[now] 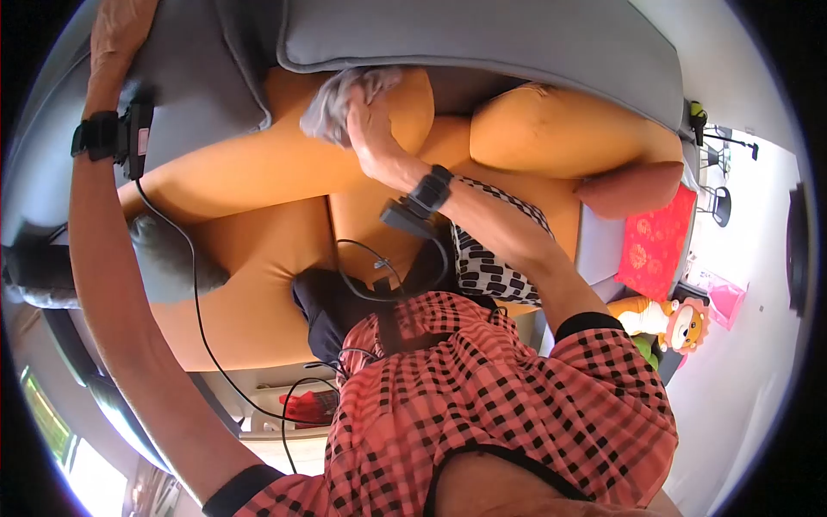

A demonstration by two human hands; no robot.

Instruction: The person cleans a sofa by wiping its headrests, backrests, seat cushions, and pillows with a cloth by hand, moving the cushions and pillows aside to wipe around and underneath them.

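Note:
My right hand (369,131) is closed on a crumpled light grey cloth (329,110). The cloth presses against the orange back cushion (413,108) of a sofa, just under its grey headrest (465,34). At the upper left, my left hand (119,36) reaches over the grey upholstery (185,73); its fingers run past the top of the view, so their pose is hidden. Both wrists carry black straps with small boxes, and a cable runs from the left one.
A black-and-white patterned cushion (491,263) lies beside my right forearm. Further right are a rust-coloured cushion (631,189), a red patterned cloth (656,244) and a plush lion (685,326). At left sits a grey-green cushion (172,258). A loose black cable (196,293) hangs near my body.

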